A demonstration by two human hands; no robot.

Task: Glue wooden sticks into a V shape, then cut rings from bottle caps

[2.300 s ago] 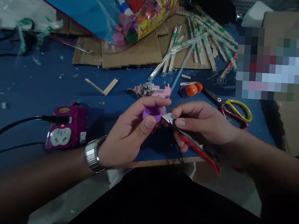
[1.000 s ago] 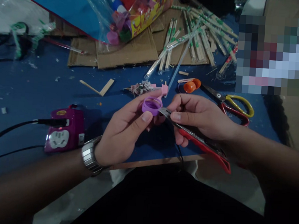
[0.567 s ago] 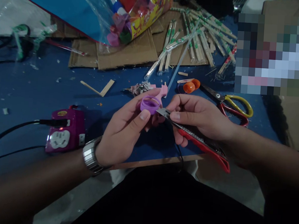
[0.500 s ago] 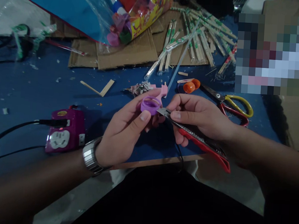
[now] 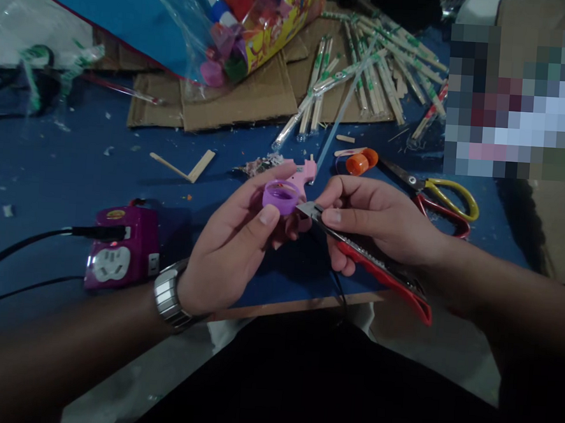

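A purple plastic ring (image 5: 280, 202), like a cap with an open top, is pinched between the thumb and fingers of my left hand (image 5: 235, 240). My right hand (image 5: 375, 217) grips a red-handled utility knife (image 5: 379, 262). Its short blade (image 5: 306, 208) points left, at the ring's right side; whether it touches the ring I cannot tell. Just behind my left hand lies a pink glue gun (image 5: 305, 171), partly hidden by my fingers. An orange plastic cap-like piece (image 5: 359, 162) rests beyond my right hand, near scissors (image 5: 439, 199) with yellow and red handles.
A purple power adapter (image 5: 123, 246) with black cords sits at left. Behind are cardboard (image 5: 236, 103), wrapped chopsticks (image 5: 367, 76) and a bag of coloured plastic pieces (image 5: 269, 29). A bent wooden stick (image 5: 194, 168) lies on the blue table (image 5: 64, 179).
My left hand and the purple ring have shifted slightly left, and the ring is tilted a little differently. The knife has hardly moved.
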